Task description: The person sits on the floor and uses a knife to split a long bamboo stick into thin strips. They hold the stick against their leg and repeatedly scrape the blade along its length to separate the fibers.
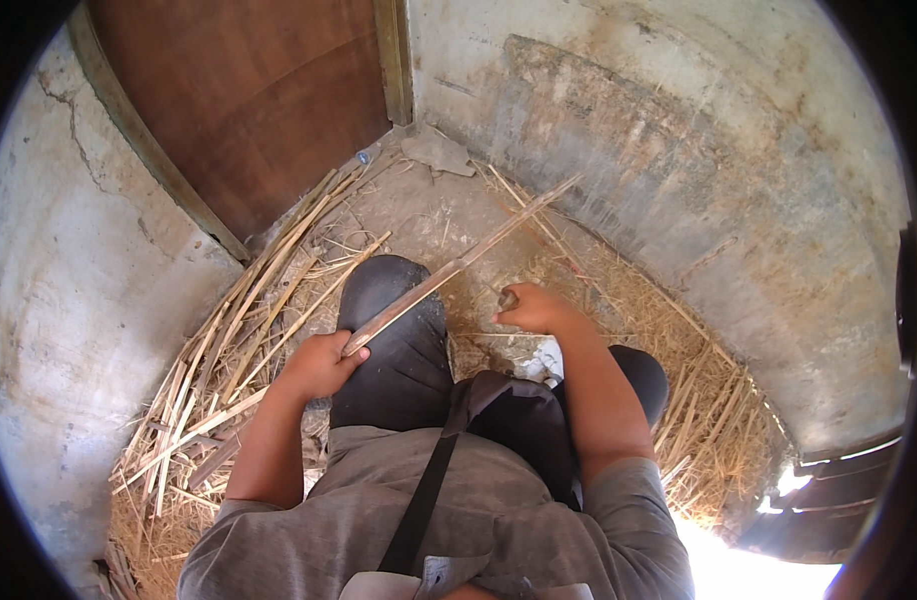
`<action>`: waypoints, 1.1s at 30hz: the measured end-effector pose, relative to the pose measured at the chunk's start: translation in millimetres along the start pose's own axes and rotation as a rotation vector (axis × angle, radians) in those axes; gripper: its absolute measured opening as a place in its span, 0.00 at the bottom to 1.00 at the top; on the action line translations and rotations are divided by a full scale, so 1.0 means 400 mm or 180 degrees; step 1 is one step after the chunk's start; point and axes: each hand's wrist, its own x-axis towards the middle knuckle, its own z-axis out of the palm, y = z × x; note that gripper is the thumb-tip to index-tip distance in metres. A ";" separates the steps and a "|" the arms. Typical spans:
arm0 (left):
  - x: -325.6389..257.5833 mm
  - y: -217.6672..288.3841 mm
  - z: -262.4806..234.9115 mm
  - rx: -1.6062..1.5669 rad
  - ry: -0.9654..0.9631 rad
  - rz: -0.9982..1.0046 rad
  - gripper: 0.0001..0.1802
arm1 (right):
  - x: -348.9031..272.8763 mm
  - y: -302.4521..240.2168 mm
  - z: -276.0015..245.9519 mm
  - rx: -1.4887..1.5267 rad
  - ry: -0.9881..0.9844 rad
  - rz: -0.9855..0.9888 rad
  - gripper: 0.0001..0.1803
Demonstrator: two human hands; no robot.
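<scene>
While the left hand (321, 365) grips it, the long pale split cane (459, 265) slants upward

seated among split cane strips (219, 370), left hand (319, 365) gripping a long cane strip (459, 265) laid over the knee (389, 290), right hand (534, 308) closed near the ground.

Cracked plaster walls (49, 250), brown door (249, 100)

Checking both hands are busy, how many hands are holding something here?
2: the left hand grips the long stick over the left knee; the right hand closes on a small object, too hidden to identify.
</scene>
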 end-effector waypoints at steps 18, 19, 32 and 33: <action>-0.003 -0.002 0.009 -0.0003 0.0115 0.0046 0.20 | -0.001 0.038 -0.021 0.0589 0.0281 0.0612 0.38; -0.002 -0.005 0.011 -0.0019 0.0141 0.0080 0.22 | -0.005 0.021 -0.027 0.0460 0.0216 0.0487 0.38; 0.002 -0.011 0.016 -0.0032 0.0169 0.0153 0.23 | 0.015 0.042 0.001 0.0128 0.0193 0.0162 0.41; 0.002 -0.010 0.015 -0.0019 0.0153 0.0151 0.23 | 0.013 0.049 -0.002 0.0323 0.0165 0.0293 0.41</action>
